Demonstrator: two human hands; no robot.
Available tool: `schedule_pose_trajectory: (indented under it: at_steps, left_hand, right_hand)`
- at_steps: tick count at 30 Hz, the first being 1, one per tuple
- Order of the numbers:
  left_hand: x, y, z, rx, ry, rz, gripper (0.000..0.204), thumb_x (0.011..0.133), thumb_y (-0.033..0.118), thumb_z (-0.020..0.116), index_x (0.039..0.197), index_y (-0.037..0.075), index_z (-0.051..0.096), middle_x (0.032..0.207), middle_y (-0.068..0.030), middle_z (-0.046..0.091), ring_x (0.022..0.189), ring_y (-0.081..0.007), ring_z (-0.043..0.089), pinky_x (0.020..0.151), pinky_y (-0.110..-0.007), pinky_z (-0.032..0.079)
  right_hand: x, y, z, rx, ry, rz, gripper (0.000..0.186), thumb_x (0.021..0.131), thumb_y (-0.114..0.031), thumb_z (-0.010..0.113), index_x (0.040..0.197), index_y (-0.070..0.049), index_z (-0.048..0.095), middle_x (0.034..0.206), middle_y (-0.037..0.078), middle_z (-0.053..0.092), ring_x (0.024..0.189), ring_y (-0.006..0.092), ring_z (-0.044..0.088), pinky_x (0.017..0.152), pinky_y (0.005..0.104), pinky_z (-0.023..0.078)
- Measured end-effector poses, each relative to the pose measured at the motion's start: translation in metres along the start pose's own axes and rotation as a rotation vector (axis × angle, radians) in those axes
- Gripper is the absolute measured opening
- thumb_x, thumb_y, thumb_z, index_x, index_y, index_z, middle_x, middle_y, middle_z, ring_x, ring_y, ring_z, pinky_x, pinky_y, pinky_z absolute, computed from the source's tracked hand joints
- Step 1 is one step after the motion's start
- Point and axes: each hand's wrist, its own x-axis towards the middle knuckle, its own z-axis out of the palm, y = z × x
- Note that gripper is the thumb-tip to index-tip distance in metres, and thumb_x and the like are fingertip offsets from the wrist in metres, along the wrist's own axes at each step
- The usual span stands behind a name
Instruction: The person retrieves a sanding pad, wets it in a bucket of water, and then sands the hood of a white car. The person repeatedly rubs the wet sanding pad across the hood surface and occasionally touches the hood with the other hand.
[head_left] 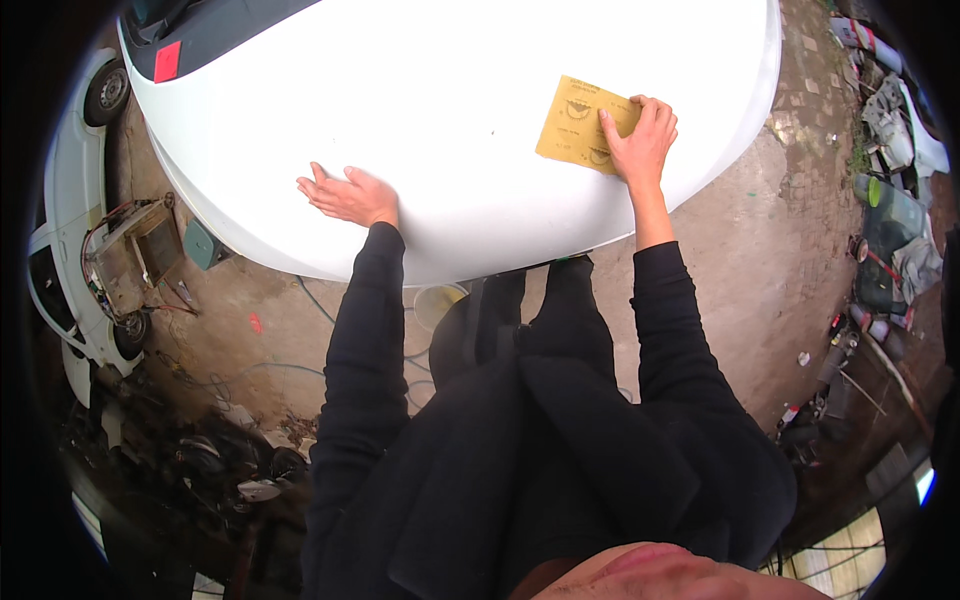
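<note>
Basically, R hand [643,140] is gripping a square yellow-brown paper sheet [574,122] on a curved white car panel [450,90], upper right of centre; L hand [352,196] is lying open, empty, centre-left. Pressing flat & evenly is prob. working best.

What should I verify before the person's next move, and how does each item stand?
1. Right hand touching the square yellow-brown paper sheet: ok, thumb on top.
2. Sheet's underside clean: cannot tell, hidden.
3. Left hand free: ok, nothing visible in it, fingers spread over the white curved car panel.
4. Panel unmarked: not ok, small dark speck between the hands.
5. Flat red square clear of both hands: ok.
</note>
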Motion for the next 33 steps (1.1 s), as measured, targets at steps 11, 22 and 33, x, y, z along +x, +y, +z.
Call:
schedule_pose_trajectory:
  at_steps: [11, 22, 33]
  left_hand:
    - [0.0, -0.006, 0.002, -0.005, 0.046, 0.064, 0.063, 0.103, 0.026, 0.056, 0.16, 0.001, 0.045, 0.173, -0.0324, 0.027, 0.164, -0.0472, 0.021, 0.131, -0.063, 0.015]
    - [0.0, -0.007, 0.003, -0.003, 0.049, 0.06, 0.064, 0.102, 0.026, 0.055, 0.161, 0.001, 0.044, 0.172, -0.0328, 0.029, 0.164, -0.0473, 0.021, 0.132, -0.064, 0.013]
    - [-0.004, -0.011, 0.003, 0.014, 0.034, 0.057, 0.067, 0.099, 0.02, 0.056, 0.161, 0.001, 0.043, 0.173, -0.0319, 0.029, 0.164, -0.0465, 0.022, 0.134, -0.062, 0.013]
  right_hand:
    - [0.063, 0.024, -0.043, 0.2, -0.493, 0.003, 0.025, 0.094, -0.03, 0.082, 0.105, -0.009, 0.074, 0.092, 0.01, 0.075, 0.091, 0.0311, 0.069, 0.091, 0.0456, 0.053]
    - [0.127, 0.068, -0.03, 0.098, -0.115, -0.047, 0.022, 0.097, -0.031, 0.083, 0.101, -0.01, 0.079, 0.092, 0.006, 0.077, 0.095, 0.0242, 0.068, 0.085, 0.0386, 0.054]
    - [0.119, 0.036, -0.005, -0.176, 0.218, -0.106, 0.035, 0.102, -0.035, 0.072, 0.122, -0.006, 0.068, 0.117, 0.015, 0.064, 0.116, 0.0355, 0.06, 0.104, 0.0515, 0.043]
